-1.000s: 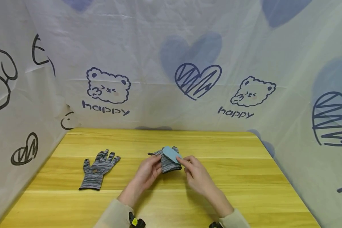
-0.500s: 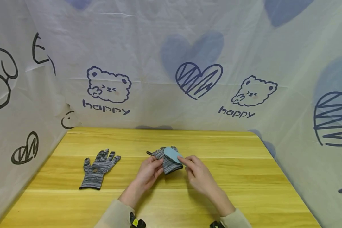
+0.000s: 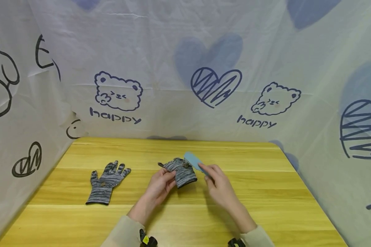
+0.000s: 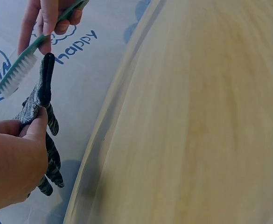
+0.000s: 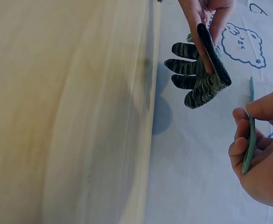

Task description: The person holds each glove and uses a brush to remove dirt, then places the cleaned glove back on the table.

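Note:
My left hand [image 3: 160, 182] grips a grey-and-black knit glove [image 3: 180, 173] by its side, thumb on the near face, holding it up over the table. A dark patch [image 3: 186, 165] shows on that face. In the left wrist view the glove's fingers hang down past the left hand [image 4: 15, 161]. My right hand [image 3: 217, 183] holds a light blue-green brush [image 3: 194, 160], index finger stretched along its back. Its white bristles [image 4: 17, 74] face the glove [image 4: 33, 100] in the left wrist view. The right wrist view shows the brush handle [image 5: 249, 147] inside the curled fingers.
A second matching glove [image 3: 102, 188] lies flat on the left of the wooden table [image 3: 281, 206], with a brownish spot [image 3: 103, 184] on it. A printed white cloth [image 3: 164, 113] hangs behind the table and along both sides.
The brush has moved from over the middle of the glove to its upper right edge, uncovering the dark patch. My left hand and the glove have shifted only slightly; the other glove stays put.

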A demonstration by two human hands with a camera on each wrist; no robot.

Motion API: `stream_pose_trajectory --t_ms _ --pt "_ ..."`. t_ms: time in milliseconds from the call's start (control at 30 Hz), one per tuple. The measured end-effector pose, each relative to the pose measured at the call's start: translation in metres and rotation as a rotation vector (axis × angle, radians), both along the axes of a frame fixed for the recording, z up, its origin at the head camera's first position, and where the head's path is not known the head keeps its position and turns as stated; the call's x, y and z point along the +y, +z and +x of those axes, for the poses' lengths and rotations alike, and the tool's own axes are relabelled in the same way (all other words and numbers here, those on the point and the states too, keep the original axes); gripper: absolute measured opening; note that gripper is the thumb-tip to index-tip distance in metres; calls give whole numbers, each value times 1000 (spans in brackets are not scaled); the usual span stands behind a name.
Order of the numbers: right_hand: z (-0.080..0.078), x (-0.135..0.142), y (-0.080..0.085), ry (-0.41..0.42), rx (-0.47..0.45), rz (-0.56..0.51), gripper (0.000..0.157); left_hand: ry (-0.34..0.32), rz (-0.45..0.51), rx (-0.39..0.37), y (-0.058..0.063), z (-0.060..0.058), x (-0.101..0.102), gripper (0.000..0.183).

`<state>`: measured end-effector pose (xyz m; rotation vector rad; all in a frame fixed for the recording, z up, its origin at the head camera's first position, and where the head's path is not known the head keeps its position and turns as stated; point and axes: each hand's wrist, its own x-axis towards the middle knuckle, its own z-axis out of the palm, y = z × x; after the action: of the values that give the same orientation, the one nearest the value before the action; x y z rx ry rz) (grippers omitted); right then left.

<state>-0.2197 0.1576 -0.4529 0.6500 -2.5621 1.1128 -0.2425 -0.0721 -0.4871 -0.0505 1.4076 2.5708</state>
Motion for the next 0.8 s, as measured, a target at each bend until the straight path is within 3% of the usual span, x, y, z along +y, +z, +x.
stream_pose_trajectory --t_ms 133,400,800 --pt "0 1 -1 -24 -21 -9 51 -15 -7 13 0 1 -1 21" --pt "-1 -1 -3 11 -35 47 49 -24 -20 37 0 2 -2 47" --pt "-2 0 -7 -11 -53 73 49 23 -28 36 -1 2 -2 48"
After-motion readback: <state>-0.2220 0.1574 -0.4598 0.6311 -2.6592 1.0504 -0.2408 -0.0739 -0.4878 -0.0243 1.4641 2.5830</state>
